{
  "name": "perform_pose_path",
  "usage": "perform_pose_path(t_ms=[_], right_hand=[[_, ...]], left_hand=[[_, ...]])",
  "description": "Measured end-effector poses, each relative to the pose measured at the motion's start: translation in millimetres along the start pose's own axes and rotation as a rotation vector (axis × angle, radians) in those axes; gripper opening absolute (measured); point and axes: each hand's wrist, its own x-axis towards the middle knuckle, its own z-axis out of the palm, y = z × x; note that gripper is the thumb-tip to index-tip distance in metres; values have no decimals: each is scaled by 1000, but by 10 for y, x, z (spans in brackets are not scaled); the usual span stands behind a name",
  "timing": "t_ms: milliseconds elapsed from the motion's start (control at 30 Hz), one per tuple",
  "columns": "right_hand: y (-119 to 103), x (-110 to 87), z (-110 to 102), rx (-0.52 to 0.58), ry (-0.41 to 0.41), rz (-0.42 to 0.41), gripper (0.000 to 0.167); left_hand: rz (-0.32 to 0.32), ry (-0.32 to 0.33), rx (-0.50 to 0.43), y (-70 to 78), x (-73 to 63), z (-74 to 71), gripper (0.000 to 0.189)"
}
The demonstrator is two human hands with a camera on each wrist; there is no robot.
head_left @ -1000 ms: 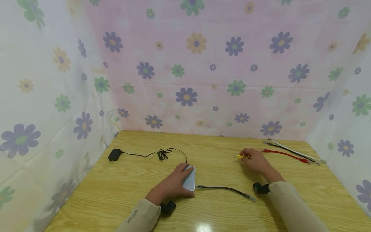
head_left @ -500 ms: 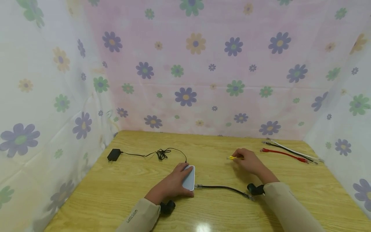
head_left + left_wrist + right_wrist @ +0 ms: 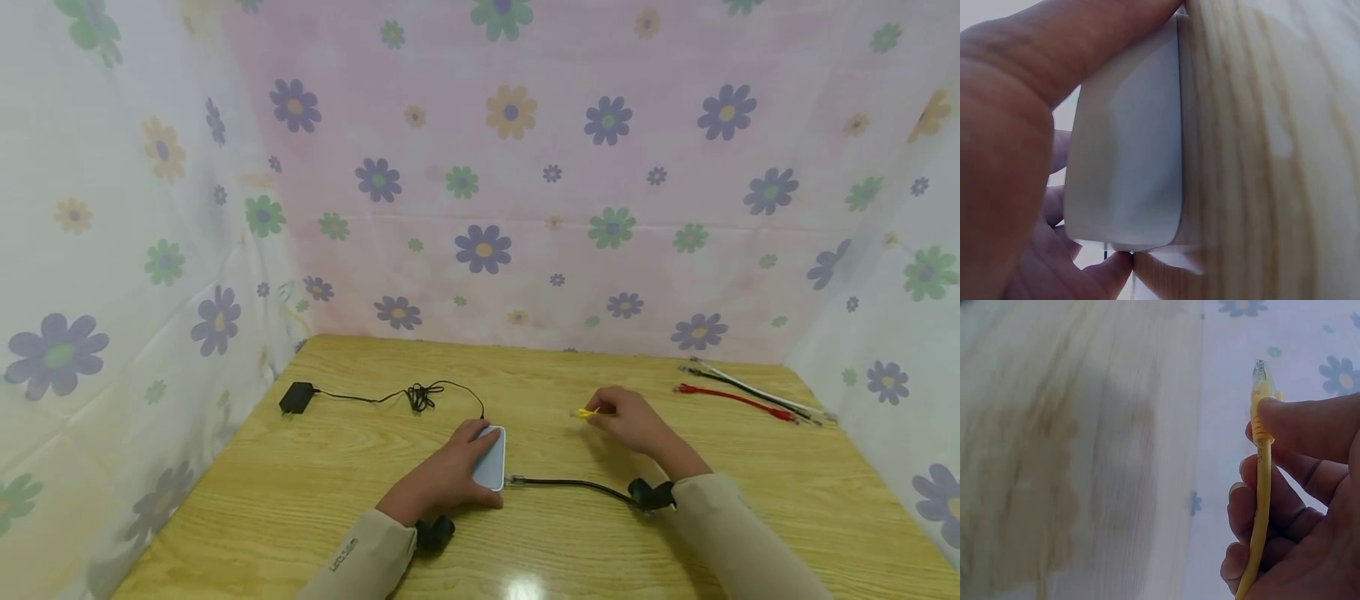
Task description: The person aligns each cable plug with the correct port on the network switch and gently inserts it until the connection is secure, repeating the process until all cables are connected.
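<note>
My left hand point(image 3: 446, 475) grips a small white router point(image 3: 490, 463) on the table, thumb at its near end and fingers at the far end. In the left wrist view, the router's smooth side point(image 3: 1129, 144) shows between thumb and fingers. A short black network cable point(image 3: 570, 482) runs right from the router, one clear plug right at its edge. My right hand point(image 3: 630, 421) is above the table, right of the router. It pinches a yellow network cable point(image 3: 1262, 487) just behind its clear plug, between thumb and forefinger; the cable runs down across the curled fingers. The plug points left in the head view.
A black power adapter point(image 3: 297, 397) lies at the left; its thin bundled cord point(image 3: 420, 398) leads to the router's far end. White point(image 3: 738, 379), black point(image 3: 750, 389) and red point(image 3: 735, 401) network cables lie at the back right. Flowered cloth point(image 3: 525, 183) encloses the wooden table.
My right hand has moved left toward the router, carrying the yellow network cable. My left hand has stayed on the router.
</note>
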Motion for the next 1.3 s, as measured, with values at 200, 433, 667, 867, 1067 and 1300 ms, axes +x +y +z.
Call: perform_pose_path(t_ms=[200, 433, 667, 867, 1067, 1300], right_hand=[[-71, -3, 79, 42, -24, 17, 6], [-159, -25, 172, 76, -43, -7, 5], [-231, -41, 249, 73, -58, -53, 5], [-281, -51, 302, 98, -76, -37, 6], [-326, -61, 359, 100, -74, -45, 5], [-372, -85, 425, 96, -82, -63, 6]], left_hand=[[1, -3, -2, 14, 4, -6, 99], [0, -5, -2, 11, 9, -8, 100], [-10, -2, -7, 3, 0, -3, 101], [-2, 0, -3, -9, 2, 7, 101], [3, 1, 3, 2, 13, -1, 101], [8, 2, 10, 9, 14, -2, 100]])
